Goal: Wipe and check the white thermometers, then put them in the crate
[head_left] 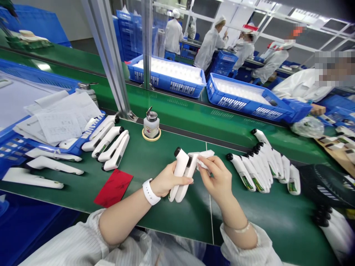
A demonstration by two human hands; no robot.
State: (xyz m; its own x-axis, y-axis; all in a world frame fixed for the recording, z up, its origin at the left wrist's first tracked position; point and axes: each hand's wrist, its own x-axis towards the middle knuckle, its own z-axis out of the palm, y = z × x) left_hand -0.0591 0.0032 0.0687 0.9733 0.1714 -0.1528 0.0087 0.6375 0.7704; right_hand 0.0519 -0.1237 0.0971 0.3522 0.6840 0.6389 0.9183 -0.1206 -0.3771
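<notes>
Two infrared thermometers (181, 163) held together

Left hand (168, 180) grasps both; right hand (219, 178) pinches a white wipe (204, 154) against one.

The left grip (169, 180) hides part of two white devices (181, 162). The printed papers (59, 123) are too small to read. The right edge crops the black fan (318, 183), the left edge the blue basket (75, 147).
</notes>
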